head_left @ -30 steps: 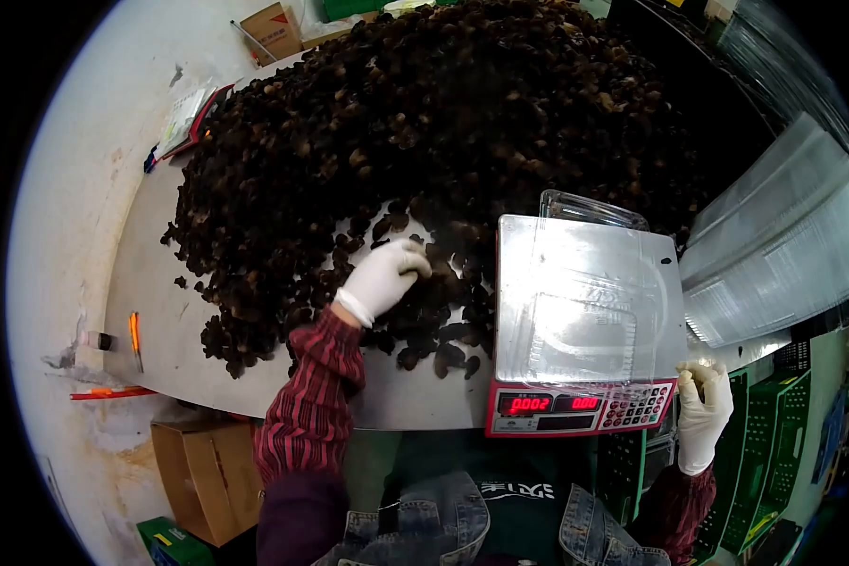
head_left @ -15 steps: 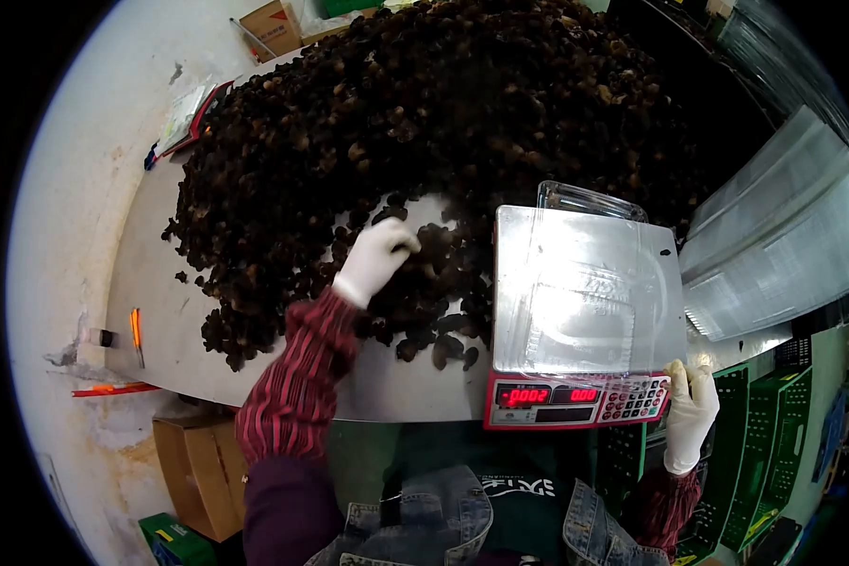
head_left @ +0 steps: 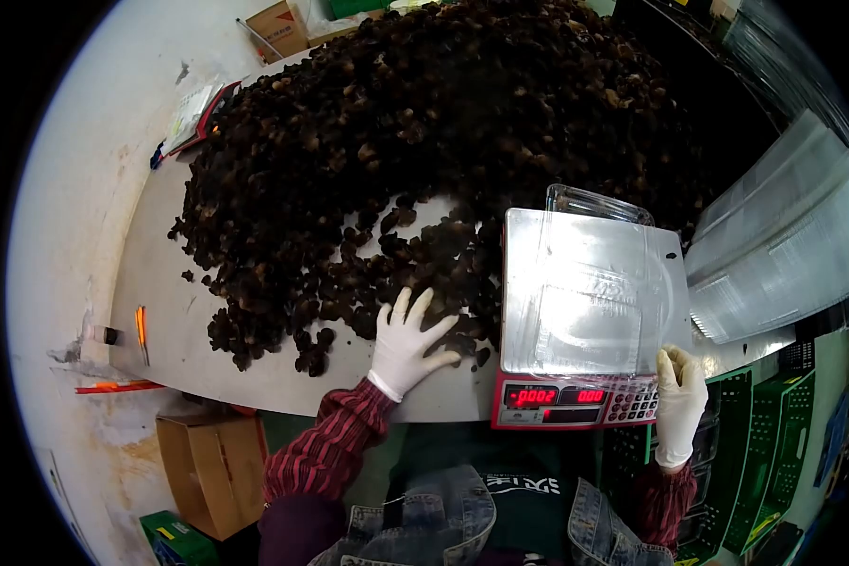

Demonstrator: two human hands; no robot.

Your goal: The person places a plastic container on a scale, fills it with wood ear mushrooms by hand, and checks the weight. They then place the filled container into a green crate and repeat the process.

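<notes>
My left hand, in a white glove, rests with fingers spread at the front edge of some loose dark wood ear mushrooms, its fingertips among the nearest pieces. A much larger heap of the same mushrooms covers the table behind. To the right stands a red digital scale with a shiny metal plate; its red figures read -0.002 and 0.00. At the scale's front right corner is my right hand, also gloved, fingers bent and pressed together. What it grips there is hidden.
A clear plastic container sits at the scale's back edge. Stacked clear plastic trays lean to its right. Green crates stand below on the right, a cardboard box below left. An orange-handled tool lies at the table's left.
My left hand has moved toward me and slightly right, going from curled to spread fingers. A small clump of mushrooms now lies nearer the front edge. My right hand stays at the scale's corner.
</notes>
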